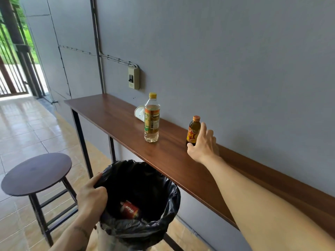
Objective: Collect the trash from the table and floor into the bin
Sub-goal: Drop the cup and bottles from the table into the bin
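A small brown glass bottle [193,130] with a copper cap and a red-yellow label stands on the long wooden table [163,156]. My right hand [204,144] is at it, fingers spread around its right side, thumb touching its base. To its left stands a tall clear plastic bottle [152,120] with a yellow cap. Behind that lies a white paper cup [139,112] on its side. My left hand [91,197] grips the rim of the bin [163,220], which is lined with a black bag. A red can [129,209] lies inside.
A round dark wooden stool [36,173] on black metal legs stands left of the bin on the tiled floor [23,127]. The grey wall runs along the table's far edge, with a switch box [133,78]. An open gate [12,69] is at the far left.
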